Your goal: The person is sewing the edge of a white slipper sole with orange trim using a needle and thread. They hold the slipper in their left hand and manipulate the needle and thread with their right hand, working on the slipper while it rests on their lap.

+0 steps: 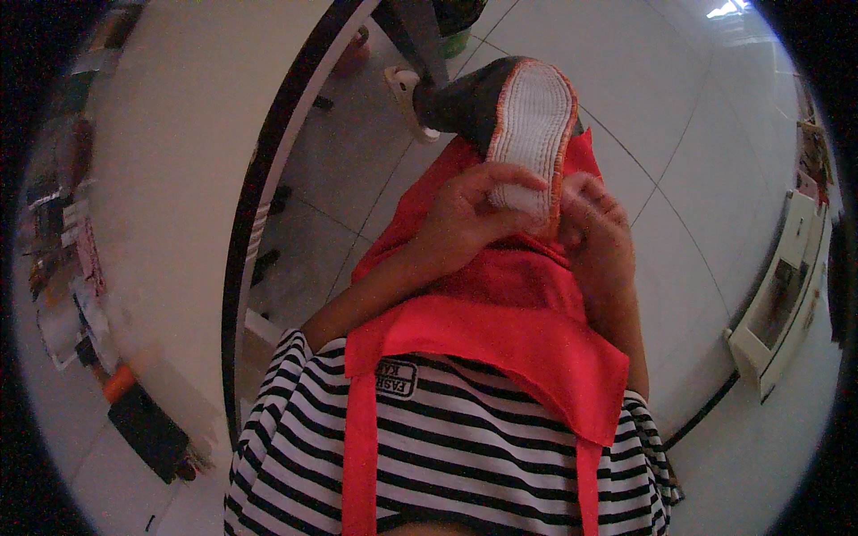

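Note:
A white stitched shoe sole point(534, 114) with orange thread round its edge lies over my lap, pointing away from me. My left hand point(462, 208) holds its near end, fingers on top and thumb close to the tip. At the sole's right edge is my right hand point(593, 214), blurred, with fingers curled; whether it pinches a thread or needle cannot be made out. Below both hands spreads a red apron point(482, 288) over a striped shirt. Dark cloth, apparently a trouser leg point(462, 104), shows beyond the sole.
To the left stands a pale table point(174, 167) with a dark curved edge; various items lie along its far left side. A white clog point(409, 100) is on the tiled floor point(670, 120) ahead. A cream appliance or cabinet point(784, 288) stands at the right.

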Motion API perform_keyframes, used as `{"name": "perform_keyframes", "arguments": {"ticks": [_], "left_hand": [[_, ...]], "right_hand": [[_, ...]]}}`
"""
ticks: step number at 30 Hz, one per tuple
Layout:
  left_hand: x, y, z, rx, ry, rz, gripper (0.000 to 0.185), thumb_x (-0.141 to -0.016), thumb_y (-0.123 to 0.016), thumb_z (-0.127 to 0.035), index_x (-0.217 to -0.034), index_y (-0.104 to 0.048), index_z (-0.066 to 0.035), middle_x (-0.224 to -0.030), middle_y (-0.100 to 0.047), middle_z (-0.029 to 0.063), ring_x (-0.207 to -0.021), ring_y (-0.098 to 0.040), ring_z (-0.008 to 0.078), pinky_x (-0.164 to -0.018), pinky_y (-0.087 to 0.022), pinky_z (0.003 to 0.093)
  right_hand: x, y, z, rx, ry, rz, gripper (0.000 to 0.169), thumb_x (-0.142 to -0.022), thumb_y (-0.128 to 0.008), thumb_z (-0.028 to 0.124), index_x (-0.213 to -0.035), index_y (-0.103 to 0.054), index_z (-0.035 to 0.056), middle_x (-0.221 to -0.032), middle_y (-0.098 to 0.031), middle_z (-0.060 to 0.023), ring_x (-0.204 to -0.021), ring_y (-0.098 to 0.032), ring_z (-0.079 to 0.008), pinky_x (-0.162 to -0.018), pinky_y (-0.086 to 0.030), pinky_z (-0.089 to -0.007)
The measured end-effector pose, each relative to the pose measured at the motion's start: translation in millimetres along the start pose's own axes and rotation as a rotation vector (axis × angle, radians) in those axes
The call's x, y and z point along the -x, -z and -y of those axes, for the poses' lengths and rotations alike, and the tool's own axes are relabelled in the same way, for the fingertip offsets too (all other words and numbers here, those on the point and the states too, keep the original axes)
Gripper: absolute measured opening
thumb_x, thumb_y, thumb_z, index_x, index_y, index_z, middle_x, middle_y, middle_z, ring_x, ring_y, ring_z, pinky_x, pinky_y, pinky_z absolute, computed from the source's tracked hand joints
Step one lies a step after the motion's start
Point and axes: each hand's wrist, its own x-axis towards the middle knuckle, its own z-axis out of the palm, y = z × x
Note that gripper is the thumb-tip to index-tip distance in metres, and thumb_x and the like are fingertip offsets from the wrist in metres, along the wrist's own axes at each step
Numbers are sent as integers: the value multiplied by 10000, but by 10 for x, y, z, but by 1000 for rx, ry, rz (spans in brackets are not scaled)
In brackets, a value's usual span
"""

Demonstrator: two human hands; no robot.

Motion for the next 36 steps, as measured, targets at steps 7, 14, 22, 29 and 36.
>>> {"name": "perform_keyframes", "arguments": {"ticks": [7, 14, 22, 29, 36], "left_hand": [[-38, 29, 2, 137, -5, -79, 333, -713, -555, 7, -1028, -477, -66, -915, -532, 57, -818, -533, 146, -727, -458, 267], [-78, 46, 96, 246, 60, -91, 327, -727, -554, -25, -1044, -474, -48, -940, -528, 49, -842, -516, 137, -752, -435, 254], [-148, 3, 111, 154, 42, -96, 328, -734, -560, -30, -1050, -472, -47, -948, -534, 59, -857, -518, 135, -756, -440, 251], [-70, 30, 106, 160, 89, -104, 322, -731, -547, 0, -1044, -481, -32, -943, -529, 45, -850, -508, 101, -767, -422, 222], [-76, -37, -28, 30, 64, -107, 336, -738, -538, -16, -1064, -465, -54, -929, -540, 55, -848, -517, 129, -769, -429, 248]], "right_hand": [[548, 1717, -1396, -952, -234, -725, 367, -719, -451, -46, -1085, -458, -30, -793, -541, -47, -521, -403, -85, -425, -335, -195], [2300, 3131, -2251, -617, -460, -1588, 313, -776, -430, 54, -1079, -447, -26, -682, -440, -24, -525, -388, -107, -461, -348, -223], [551, 918, -597, -687, -268, -506, 380, -800, -464, 143, -1138, -400, -19, -581, -333, 41, -515, -338, -45, -474, -303, -181], [131, -87, -75, -477, -559, 51, 137, -813, -481, 192, -872, -507, 72, -622, -395, 71, -502, -328, -31, -435, -286, -196], [183, 400, -163, -571, -447, -377, 210, -809, -476, 193, -643, -371, 118, -529, -293, 59, -431, -240, -31, -388, -206, -202]]}}
